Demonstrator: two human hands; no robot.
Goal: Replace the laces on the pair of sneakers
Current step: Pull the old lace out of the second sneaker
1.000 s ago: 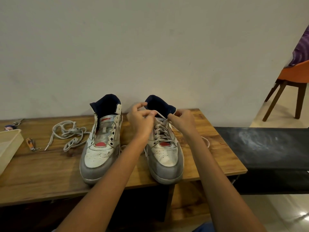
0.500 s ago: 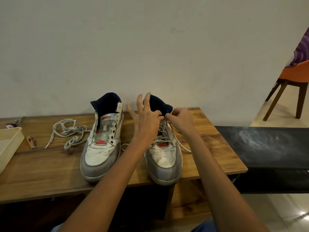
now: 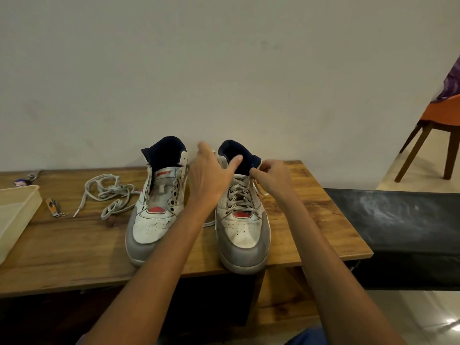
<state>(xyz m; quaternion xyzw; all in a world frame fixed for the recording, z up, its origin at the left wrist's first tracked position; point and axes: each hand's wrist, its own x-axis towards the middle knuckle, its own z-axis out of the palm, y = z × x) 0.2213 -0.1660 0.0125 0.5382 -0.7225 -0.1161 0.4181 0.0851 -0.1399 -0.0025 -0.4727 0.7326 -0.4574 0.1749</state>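
The right hand (image 3: 272,176) pinches the lace (image 3: 239,195) at the top of the right sneaker (image 3: 242,227) on the table (image 3: 74,245). The left hand (image 3: 211,174) hovers beside it, fingers spread, holding nothing. A loose lace (image 3: 109,192) lies left of the unlaced sneaker (image 3: 155,215).

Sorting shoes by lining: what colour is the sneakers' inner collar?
Dark navy blue collar lining, seen in the head view.

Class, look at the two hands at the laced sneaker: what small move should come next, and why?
Probably the left hand, open over the collar, should take the lace end lying loose between the shoes, since the right hand already pinches the lace at the right sneaker's top eyelets. The left sneaker has no lace.
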